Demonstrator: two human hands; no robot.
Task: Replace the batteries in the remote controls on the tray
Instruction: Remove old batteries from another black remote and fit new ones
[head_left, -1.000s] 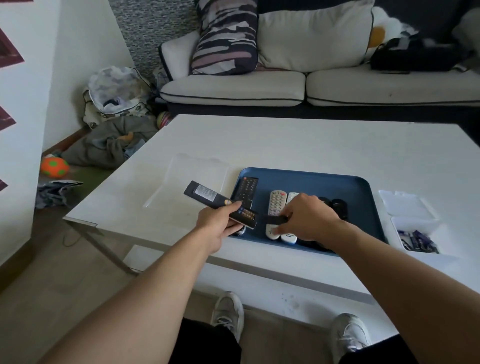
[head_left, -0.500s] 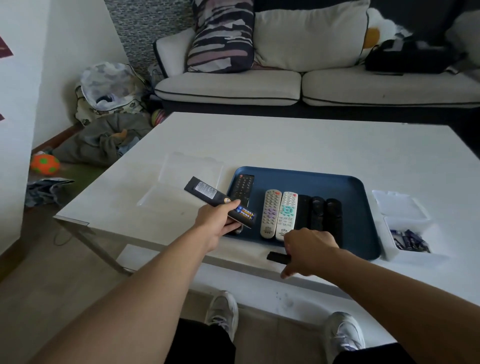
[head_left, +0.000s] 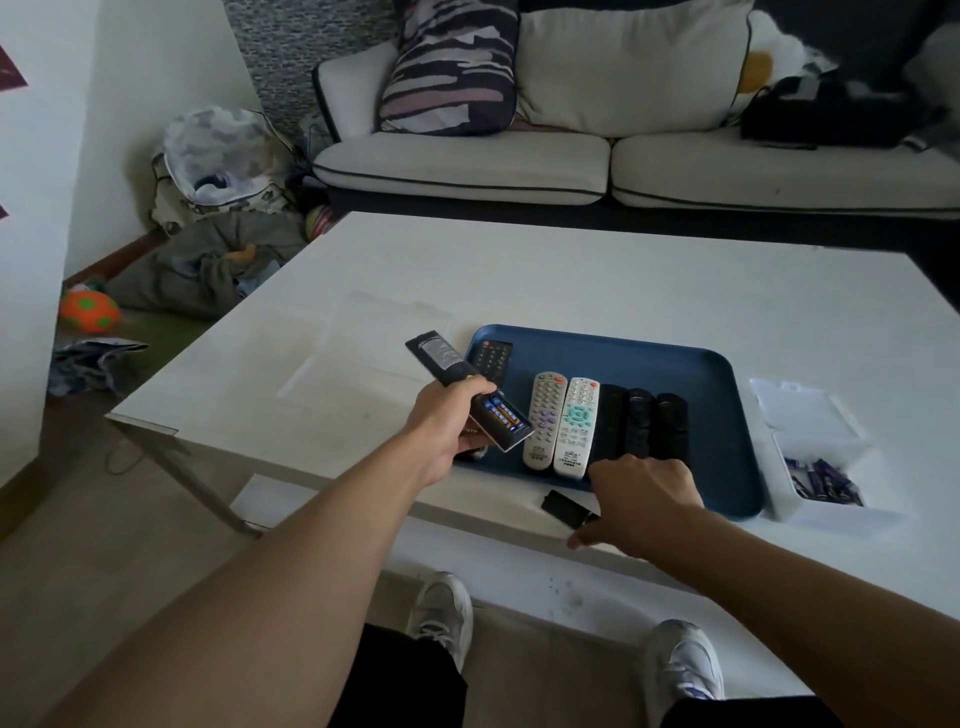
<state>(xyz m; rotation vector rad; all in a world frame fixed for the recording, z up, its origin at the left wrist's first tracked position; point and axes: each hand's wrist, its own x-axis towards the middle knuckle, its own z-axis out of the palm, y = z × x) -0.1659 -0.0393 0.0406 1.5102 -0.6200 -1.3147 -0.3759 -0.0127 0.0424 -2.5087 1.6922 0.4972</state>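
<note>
Black remote (head_left: 467, 399), batteries exposed, tilting in gripping left hand (head_left: 451, 427); cells risk dropping. Right hand (head_left: 641, 499) pinching cover (head_left: 563, 507) beside tray (head_left: 722, 441).

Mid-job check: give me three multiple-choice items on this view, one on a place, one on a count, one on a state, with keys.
1. Where does the battery cover lie?
A. on the tray
B. on the table before the tray
C. on the sofa

2. How many light grey remotes lie on the tray?
A. one
B. two
C. four

3. The held remote in the left hand has its battery bay:
A. open, batteries in
B. open, empty
C. covered

Key: B, the cover rests by the right hand; B, two lie side by side; A, blue cells show.
</note>
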